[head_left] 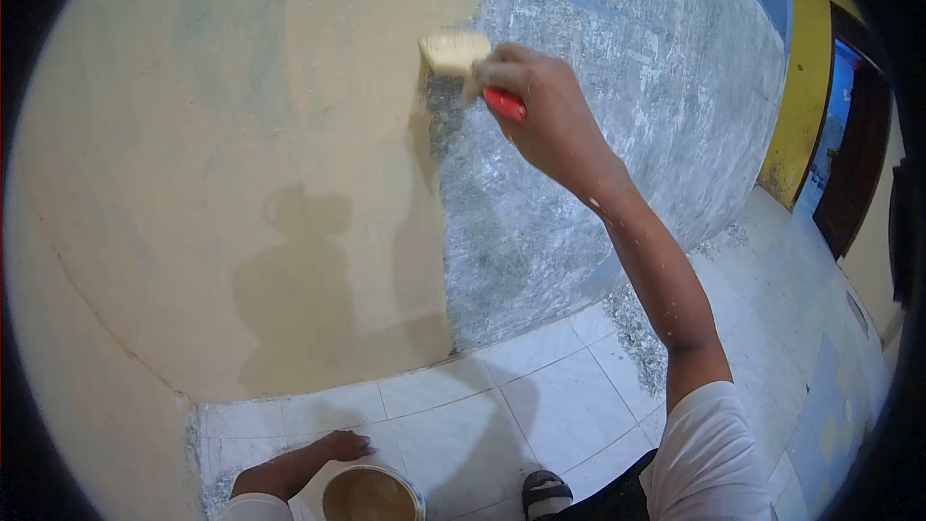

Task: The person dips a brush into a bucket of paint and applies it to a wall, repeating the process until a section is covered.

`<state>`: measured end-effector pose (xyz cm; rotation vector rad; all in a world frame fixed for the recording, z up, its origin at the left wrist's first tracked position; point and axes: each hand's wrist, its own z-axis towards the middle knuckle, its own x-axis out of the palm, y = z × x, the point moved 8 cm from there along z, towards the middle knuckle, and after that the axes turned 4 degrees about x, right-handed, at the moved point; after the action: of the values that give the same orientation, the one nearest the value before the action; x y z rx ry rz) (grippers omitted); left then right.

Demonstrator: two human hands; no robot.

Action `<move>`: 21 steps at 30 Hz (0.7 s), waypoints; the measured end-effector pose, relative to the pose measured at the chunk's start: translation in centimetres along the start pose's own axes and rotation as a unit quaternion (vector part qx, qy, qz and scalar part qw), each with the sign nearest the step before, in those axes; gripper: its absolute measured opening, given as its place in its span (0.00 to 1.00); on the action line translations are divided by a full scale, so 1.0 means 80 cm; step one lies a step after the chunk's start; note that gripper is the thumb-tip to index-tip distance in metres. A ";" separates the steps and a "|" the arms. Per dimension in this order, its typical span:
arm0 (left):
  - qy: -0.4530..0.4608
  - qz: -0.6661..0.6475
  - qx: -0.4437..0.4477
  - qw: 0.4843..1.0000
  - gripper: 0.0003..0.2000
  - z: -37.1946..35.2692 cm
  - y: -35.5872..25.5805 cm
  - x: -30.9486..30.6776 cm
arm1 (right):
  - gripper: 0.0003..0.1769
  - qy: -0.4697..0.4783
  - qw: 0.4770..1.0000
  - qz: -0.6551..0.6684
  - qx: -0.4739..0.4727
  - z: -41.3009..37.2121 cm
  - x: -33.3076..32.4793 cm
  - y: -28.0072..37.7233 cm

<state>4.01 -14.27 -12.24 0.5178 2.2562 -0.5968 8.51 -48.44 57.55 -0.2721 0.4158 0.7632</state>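
Observation:
My right hand (540, 101) is raised at the wall, its fingers wrapped round the red handle of a paintbrush (455, 51). The brush's wide, cream-coated bristles touch the wall at the border between cream paint (371, 68) and bare mottled grey plaster (579, 193). Some blur lies over the fingers. Low in the view, my left hand (347, 445) is beside the far rim of a round bucket (371, 497) holding tan paint. Its fingers look curled, and whatever they may hold is hidden. Paint specks dot my right forearm.
White floor tiles (526, 357) run along the wall's foot, with flaked debris (637, 342) on them. A sandalled foot (546, 492) stands right of the bucket. At far right is a dark doorway (854, 150) in a yellow wall (803, 68). Another cream wall meets the corner at left.

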 end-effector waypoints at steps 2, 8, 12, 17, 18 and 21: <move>-0.009 -0.002 0.008 1.000 0.30 -0.001 0.003 0.003 | 0.08 0.029 0.999 0.014 0.017 -0.011 -0.004 0.006; -0.019 -0.008 0.008 1.000 0.30 -0.008 -0.013 -0.013 | 0.08 -0.140 0.989 0.007 -0.054 0.008 -0.043 0.008; -0.027 -0.005 0.018 0.999 0.30 -0.002 -0.003 -0.006 | 0.07 -0.129 0.990 -0.028 -0.058 0.022 -0.022 -0.021; -0.039 0.007 0.025 0.999 0.30 0.007 0.010 0.011 | 0.08 0.037 0.999 -0.027 0.008 -0.029 0.022 -0.017; -0.027 0.006 0.014 1.000 0.30 -0.005 -0.003 -0.006 | 0.08 0.073 0.997 -0.023 0.019 -0.039 0.028 -0.016; -0.025 0.017 0.017 0.999 0.30 -0.004 -0.009 -0.013 | 0.07 0.162 0.984 0.013 0.067 -0.053 0.026 -0.005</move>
<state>4.11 -14.82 -11.09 0.5496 2.1888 -0.6251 8.99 -49.09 52.86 -0.2655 0.7765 0.7137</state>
